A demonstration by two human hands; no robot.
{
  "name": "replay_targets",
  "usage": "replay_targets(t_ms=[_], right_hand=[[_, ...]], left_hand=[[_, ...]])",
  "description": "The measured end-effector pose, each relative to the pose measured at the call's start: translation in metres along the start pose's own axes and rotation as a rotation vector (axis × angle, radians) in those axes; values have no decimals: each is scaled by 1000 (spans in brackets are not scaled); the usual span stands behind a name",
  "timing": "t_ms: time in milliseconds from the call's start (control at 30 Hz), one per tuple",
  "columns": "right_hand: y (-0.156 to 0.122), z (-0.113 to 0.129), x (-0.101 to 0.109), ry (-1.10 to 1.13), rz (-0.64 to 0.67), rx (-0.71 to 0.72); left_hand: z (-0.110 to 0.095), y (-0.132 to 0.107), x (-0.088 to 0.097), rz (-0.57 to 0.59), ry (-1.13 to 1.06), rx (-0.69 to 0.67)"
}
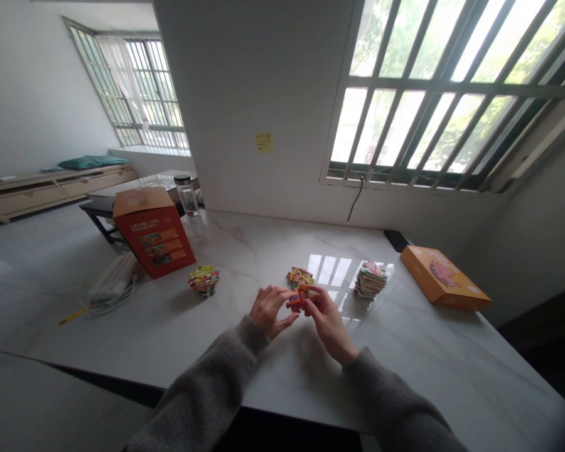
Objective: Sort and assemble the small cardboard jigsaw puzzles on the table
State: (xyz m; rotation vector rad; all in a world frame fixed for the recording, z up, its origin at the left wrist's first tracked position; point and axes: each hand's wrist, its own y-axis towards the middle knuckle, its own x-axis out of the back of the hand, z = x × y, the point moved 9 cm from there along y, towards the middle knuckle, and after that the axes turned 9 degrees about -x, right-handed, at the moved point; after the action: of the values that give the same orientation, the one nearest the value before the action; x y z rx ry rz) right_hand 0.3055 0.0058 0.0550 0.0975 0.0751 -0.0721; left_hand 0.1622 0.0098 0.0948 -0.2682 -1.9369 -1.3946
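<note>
Jutting leftward, an orange puzzle piece (295, 302) sits pinched in the right grip (327, 317).

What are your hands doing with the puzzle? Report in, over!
Right hand pinching orange-red puzzle bit. Left hand close beside it, grip unclear. Small pile just beyond; left stack, right stack clear of hands. Over.

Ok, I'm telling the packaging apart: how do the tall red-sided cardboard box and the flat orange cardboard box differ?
Pose: the red-sided box stands upright; the orange box lies flat.
Print: the red-sided box shows small pictures under pale lettering, the orange box a pink figure.
Place: the red-sided box is left, the orange box right.
Both rest on the white marbled table.
</note>
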Motion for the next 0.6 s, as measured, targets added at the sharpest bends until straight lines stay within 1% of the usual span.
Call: replay_targets(t_ms=[67, 133, 200, 300, 333, 400, 433, 500, 600], right_hand=[[1, 0, 2, -36, -18, 6], [2, 0, 3, -89, -19, 12], [2, 1, 4, -138, -15, 30], [0, 3, 5, -207, -12, 84], [-1, 4, 4, -233, -9, 103], [-2, 6, 2, -283, 2, 135], [-3, 7, 1, -300, 7, 147], [-4, 8, 0, -320, 13, 158], [-4, 9, 2, -315, 13, 149]], left_hand=[[15, -3, 8, 0, 51, 61], [38, -11, 27, -51, 154, 174], [65, -25, 55, -137, 290, 311], [99, -52, 103, -266, 469, 468], [108, -62, 117, -297, 521, 508], [124, -77, 139, -328, 589, 561], [131, -83, 147, -334, 614, 582], [140, -92, 155, -330, 640, 613], [147, -98, 156, -309, 653, 656]])
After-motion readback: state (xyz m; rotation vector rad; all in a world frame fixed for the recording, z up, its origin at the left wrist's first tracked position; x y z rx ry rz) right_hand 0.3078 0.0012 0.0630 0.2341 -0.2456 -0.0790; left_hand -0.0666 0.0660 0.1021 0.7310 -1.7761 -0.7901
